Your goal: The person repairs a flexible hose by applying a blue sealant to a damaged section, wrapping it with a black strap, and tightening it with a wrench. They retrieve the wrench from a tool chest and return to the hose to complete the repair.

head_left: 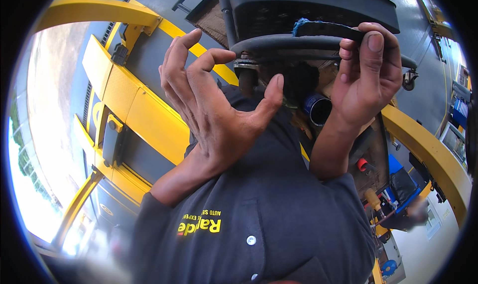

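Head view, looking down along the person's dark polo shirt (279, 209); both forearms rise from the lower edge toward a black machine part overhead.

Left hand (214, 100): palm open, facing right, fingers (181, 47) spread and curled, thumb stretched toward the centre. Grip apart, holding nothing. Fingertips lie just beside the left end of a dark curved tube (294, 44) but contact cannot be confirmed.

Right hand (366, 77): thumb on the near side, fingers wrapped behind, grip clamped on a flat black strip (328, 29) that has a frayed blue end (301, 24). The strip lies along the top of the curved tube, at the lower edge of the ridged black housing (308, 5). The tube's left end meets a metal clamp (245, 64) over a dark vertical hose (247, 80).

Containers: a dark blue cylindrical can or cup (317, 108) sits below the tube, between the two wrists, its open mouth turned toward the camera; interior dark, contents cannot be told.

Surroundings: yellow lift arms (144, 114) on the left and a curved yellow beam (428, 149) on the right over a grey floor (423, 85). A small caster (409, 80) is near the right hand. A tool with an amber handle (372, 199) and a red knob (362, 163) lie lower right.
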The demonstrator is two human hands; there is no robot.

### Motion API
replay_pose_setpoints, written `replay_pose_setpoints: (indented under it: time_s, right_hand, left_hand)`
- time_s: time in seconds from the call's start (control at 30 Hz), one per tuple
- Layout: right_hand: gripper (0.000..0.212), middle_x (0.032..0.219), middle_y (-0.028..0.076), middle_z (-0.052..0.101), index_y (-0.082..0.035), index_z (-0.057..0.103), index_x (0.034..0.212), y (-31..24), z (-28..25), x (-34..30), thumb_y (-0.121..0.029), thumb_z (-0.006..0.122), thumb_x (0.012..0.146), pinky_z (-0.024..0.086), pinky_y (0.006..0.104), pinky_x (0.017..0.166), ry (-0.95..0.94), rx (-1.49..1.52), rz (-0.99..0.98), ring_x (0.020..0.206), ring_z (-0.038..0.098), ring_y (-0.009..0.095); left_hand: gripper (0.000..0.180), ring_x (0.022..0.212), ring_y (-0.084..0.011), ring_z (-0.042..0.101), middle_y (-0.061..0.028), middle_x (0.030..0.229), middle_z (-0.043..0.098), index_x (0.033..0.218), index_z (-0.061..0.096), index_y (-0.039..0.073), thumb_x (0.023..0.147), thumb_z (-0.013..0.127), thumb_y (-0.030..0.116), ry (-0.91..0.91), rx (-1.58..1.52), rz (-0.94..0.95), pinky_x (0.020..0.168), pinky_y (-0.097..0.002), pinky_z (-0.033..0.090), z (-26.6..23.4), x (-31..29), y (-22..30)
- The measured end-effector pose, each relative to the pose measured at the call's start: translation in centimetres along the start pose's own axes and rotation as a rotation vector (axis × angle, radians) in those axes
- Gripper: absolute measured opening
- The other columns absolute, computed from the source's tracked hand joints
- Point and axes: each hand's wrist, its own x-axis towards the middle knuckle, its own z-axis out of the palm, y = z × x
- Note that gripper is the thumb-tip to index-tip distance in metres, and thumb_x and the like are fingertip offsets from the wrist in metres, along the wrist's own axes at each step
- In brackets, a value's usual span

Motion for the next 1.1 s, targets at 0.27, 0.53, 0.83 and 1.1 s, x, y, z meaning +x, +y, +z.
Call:
replay_pose_setpoints:
  time_s: [0.27, 0.53, 0.83, 1.1]
  right_hand:
    - [0.019, 0.095, 0.012, 0.074, 0.004, 0.067, 0.109, 0.4, -0.2, 0.0, -0.013, 0.068, 0.101, 0.04, 0.0162, 0.044, -0.023, 0.103, -0.028, 0.068, 0.07, 0.012]
    - [0.021, 0.093, 0.015, 0.073, 0.006, 0.067, 0.109, 0.9, -1.2, 0.1, -0.014, 0.067, 0.102, 0.039, 0.0164, 0.043, -0.081, 0.108, -0.025, 0.065, 0.068, 0.012]
    - [0.02, 0.094, 0.015, 0.072, 0.007, 0.066, 0.11, 0.5, -0.9, 0.2, -0.011, 0.066, 0.102, 0.043, 0.0178, 0.047, -0.062, 0.119, -0.006, 0.06, 0.064, 0.011]
    - [0.02, 0.097, 0.016, 0.072, 0.007, 0.065, 0.11, 1.2, -1.2, 0.7, -0.011, 0.065, 0.102, 0.046, 0.018, 0.049, -0.182, 0.227, -0.078, 0.061, 0.064, 0.011]
  left_hand:
    - [0.054, 0.136, -0.0416, 0.041, -0.025, 0.143, 0.045, 0.11, 0.057, 0.002, 0.077, 0.086, 0.033, 0.054, 0.244, -0.073, 0.111, -0.0522, 0.033, 1.2, 0.0, 1.3]
    - [0.048, 0.136, -0.0461, 0.039, -0.0256, 0.141, 0.043, 0.106, 0.058, -0.001, 0.078, 0.083, 0.03, 0.063, 0.37, -0.095, 0.11, -0.0599, 0.029, 2.0, -0.1, 2.3]
    - [0.046, 0.136, -0.0453, 0.041, -0.0268, 0.141, 0.044, 0.105, 0.057, 0.0, 0.079, 0.083, 0.028, 0.086, 0.412, -0.161, 0.112, -0.06, 0.029, 2.4, -0.2, 3.2]
    - [0.043, 0.136, -0.0447, 0.043, -0.0266, 0.142, 0.046, 0.104, 0.06, -0.001, 0.078, 0.083, 0.025, 0.087, 0.302, -0.26, 0.113, -0.0555, 0.032, 2.2, -0.1, 3.5]
